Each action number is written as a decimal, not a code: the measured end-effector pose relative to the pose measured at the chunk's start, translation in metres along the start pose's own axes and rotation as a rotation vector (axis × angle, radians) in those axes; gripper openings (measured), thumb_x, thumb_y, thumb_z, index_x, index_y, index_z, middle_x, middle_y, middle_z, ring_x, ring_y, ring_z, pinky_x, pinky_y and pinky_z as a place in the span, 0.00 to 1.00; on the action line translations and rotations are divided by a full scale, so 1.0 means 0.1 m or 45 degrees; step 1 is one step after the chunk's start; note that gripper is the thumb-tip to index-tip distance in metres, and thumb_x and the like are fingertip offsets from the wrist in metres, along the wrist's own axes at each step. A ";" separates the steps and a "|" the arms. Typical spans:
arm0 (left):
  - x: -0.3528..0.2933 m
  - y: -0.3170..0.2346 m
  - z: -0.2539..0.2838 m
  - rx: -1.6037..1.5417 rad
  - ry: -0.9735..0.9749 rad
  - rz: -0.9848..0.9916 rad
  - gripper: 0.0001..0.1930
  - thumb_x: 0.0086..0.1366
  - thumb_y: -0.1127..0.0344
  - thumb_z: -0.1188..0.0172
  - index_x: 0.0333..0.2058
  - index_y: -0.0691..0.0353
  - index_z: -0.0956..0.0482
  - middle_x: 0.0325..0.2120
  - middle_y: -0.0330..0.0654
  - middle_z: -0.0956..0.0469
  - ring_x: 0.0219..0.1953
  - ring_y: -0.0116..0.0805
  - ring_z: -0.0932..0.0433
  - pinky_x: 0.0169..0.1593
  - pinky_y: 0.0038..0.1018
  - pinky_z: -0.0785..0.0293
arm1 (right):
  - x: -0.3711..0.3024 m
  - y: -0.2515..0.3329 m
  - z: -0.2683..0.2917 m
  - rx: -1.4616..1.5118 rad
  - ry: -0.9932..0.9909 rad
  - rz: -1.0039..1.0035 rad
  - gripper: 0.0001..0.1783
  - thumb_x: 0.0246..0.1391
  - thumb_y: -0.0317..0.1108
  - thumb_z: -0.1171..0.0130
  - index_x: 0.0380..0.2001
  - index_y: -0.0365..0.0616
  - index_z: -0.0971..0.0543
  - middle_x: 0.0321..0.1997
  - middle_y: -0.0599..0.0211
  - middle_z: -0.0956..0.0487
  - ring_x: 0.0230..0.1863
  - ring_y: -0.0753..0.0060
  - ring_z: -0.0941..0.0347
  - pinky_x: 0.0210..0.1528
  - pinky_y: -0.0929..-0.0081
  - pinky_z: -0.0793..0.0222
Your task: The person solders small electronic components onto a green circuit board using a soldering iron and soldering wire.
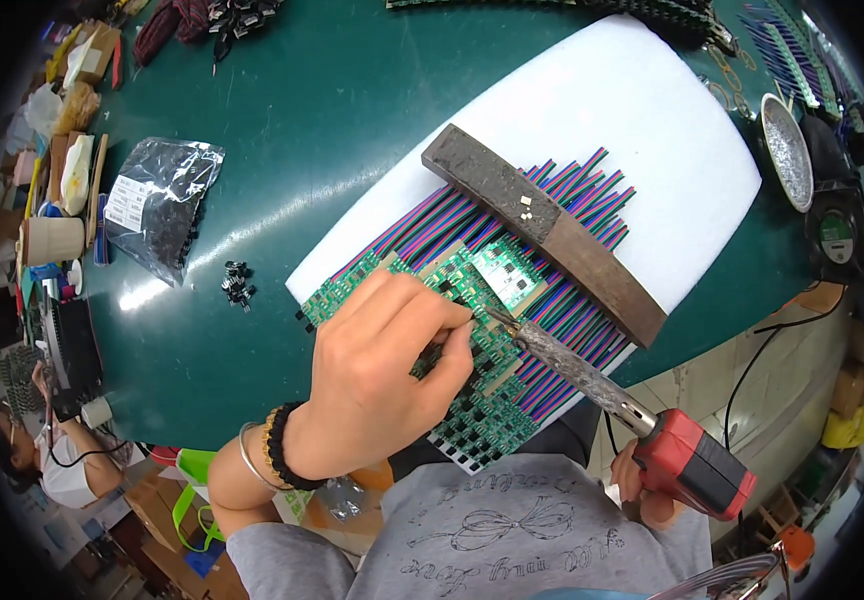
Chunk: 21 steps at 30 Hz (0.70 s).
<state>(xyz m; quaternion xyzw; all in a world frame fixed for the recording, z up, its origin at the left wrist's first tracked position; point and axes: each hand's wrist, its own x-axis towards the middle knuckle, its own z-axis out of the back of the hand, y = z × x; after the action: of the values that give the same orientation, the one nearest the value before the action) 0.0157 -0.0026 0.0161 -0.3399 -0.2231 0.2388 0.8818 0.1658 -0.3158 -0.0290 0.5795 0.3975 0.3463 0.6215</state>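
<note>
My right hand grips the red and black handle of a soldering gun. Its tip reaches the green circuit boards, just beside my left fingertips. Bent over those boards, my left hand is closed in a pinch of thumb and forefinger; what it holds is too small to name. Striped ribbon wires run from the boards across a white foam sheet. A long dark bar lies across the wires, with a few tiny pale pieces on top. My left hand hides part of the boards.
On the green table, a plastic bag of black parts and a small pile of black components lie at left. A round metal dish stands at far right. Another person works at lower left.
</note>
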 end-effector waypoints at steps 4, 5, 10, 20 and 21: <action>-0.01 0.00 0.00 -0.010 0.000 0.019 0.08 0.47 0.81 0.35 0.25 0.63 0.24 0.22 0.40 0.28 0.24 0.39 0.29 0.27 0.31 0.32 | 0.07 -0.07 0.00 0.214 0.095 0.027 0.16 0.48 0.37 0.30 0.28 0.35 0.23 0.22 0.70 0.22 0.23 0.82 0.26 0.28 0.85 0.33; -0.02 0.00 0.00 -0.010 -0.004 0.021 0.08 0.47 0.81 0.35 0.25 0.63 0.24 0.22 0.40 0.28 0.24 0.39 0.29 0.27 0.31 0.32 | 0.05 -0.09 -0.02 0.137 0.019 0.064 0.16 0.48 0.37 0.30 0.27 0.35 0.24 0.21 0.72 0.23 0.23 0.82 0.27 0.27 0.85 0.33; -0.02 0.01 0.00 -0.007 -0.016 0.017 0.07 0.47 0.80 0.35 0.25 0.63 0.24 0.22 0.40 0.28 0.24 0.39 0.29 0.27 0.32 0.32 | -0.10 -0.14 0.10 -0.131 0.034 0.068 0.19 0.47 0.38 0.27 0.29 0.35 0.25 0.21 0.74 0.23 0.22 0.83 0.28 0.26 0.84 0.34; -0.03 0.02 0.00 -0.004 -0.018 0.004 0.07 0.47 0.80 0.35 0.25 0.64 0.24 0.22 0.41 0.28 0.24 0.40 0.28 0.28 0.32 0.32 | -0.07 -0.22 0.04 0.301 -0.015 0.168 0.29 0.41 0.47 0.21 0.32 0.36 0.26 0.22 0.74 0.22 0.23 0.83 0.27 0.29 0.84 0.34; -0.02 0.02 -0.01 -0.004 -0.017 0.004 0.07 0.47 0.80 0.35 0.25 0.64 0.24 0.21 0.41 0.28 0.24 0.40 0.28 0.28 0.32 0.32 | -0.06 -0.23 0.03 0.346 -0.022 0.180 0.30 0.40 0.48 0.21 0.32 0.36 0.26 0.22 0.74 0.22 0.23 0.83 0.27 0.29 0.84 0.34</action>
<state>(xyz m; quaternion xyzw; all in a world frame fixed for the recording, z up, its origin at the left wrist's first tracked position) 0.0138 -0.0031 0.0139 -0.3402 -0.2289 0.2422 0.8793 0.1655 -0.3245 -0.0508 0.6878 0.3934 0.3272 0.5150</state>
